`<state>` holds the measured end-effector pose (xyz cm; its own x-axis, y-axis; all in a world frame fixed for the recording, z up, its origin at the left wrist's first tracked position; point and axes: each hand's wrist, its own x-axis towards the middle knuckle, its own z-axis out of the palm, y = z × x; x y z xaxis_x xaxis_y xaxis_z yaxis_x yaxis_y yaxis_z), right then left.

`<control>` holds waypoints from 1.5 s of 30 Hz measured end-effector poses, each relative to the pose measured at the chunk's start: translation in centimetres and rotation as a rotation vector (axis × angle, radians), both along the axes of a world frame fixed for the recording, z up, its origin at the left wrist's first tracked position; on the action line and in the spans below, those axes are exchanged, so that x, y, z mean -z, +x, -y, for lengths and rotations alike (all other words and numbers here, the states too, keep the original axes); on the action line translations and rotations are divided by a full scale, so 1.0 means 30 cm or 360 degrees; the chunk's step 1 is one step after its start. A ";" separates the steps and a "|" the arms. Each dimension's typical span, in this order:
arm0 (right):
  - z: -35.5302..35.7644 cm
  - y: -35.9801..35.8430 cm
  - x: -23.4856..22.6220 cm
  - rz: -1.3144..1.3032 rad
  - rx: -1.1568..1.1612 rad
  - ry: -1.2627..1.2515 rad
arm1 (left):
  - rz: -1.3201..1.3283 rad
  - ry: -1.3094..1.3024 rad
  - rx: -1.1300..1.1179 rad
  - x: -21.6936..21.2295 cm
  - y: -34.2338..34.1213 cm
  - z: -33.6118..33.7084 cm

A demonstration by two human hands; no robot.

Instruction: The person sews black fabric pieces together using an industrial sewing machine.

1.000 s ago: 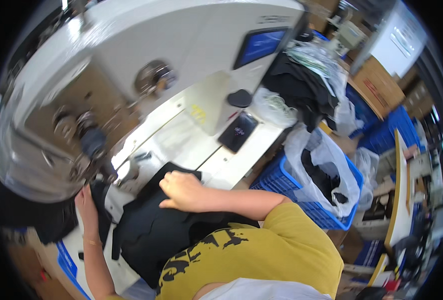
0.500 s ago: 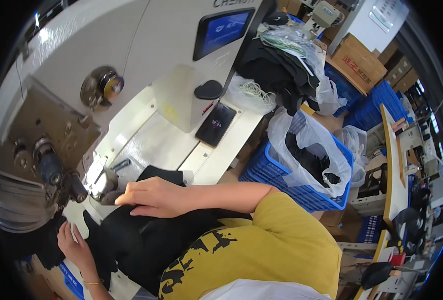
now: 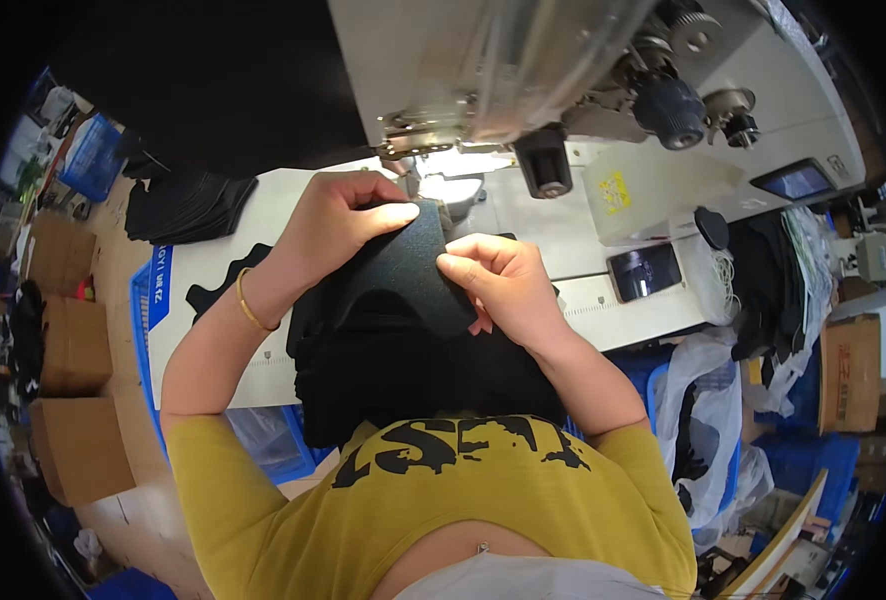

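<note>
Both my hands hold a flat piece of black fabric [image 3: 403, 270] in front of a large white industrial sewing machine [image 3: 563, 70]. My left hand [image 3: 343, 215] pinches the piece's upper left edge, thumb stretched along the top. My right hand [image 3: 493, 280] grips its right edge with fingers curled. The piece lies just below the lit needle area [image 3: 443, 175]. More black fabric [image 3: 393, 370] is bunched under it, spilling toward my lap over the white table [image 3: 213, 270].
A stack of black cut pieces [image 3: 188, 205] lies on the table at left. A dark phone [image 3: 643, 270] and a black round disc [image 3: 711, 227] rest at right. Blue crates with plastic bags [image 3: 703, 400] stand right, cardboard boxes [image 3: 73, 345] on the floor left.
The view has swung round to face the needle. My hands lay apart on the black fabric before; now both have come together, gripping one black piece near the needle.
</note>
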<state>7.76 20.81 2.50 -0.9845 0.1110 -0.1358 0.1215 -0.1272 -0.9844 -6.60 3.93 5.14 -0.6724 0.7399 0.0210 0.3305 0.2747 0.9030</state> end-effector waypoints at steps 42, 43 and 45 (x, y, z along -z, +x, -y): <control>0.000 -0.111 0.017 -0.0231 0.0009 -0.0151 | -0.2338 0.0558 0.0160 0.162 -0.007 0.019; 0.001 -0.113 0.017 -0.0235 -0.0003 -0.0150 | -0.2345 0.0551 0.0150 0.163 -0.017 0.018; 0.004 -0.106 0.021 -0.0206 0.0012 -0.0170 | -0.2337 0.0532 0.0113 0.163 -0.032 0.014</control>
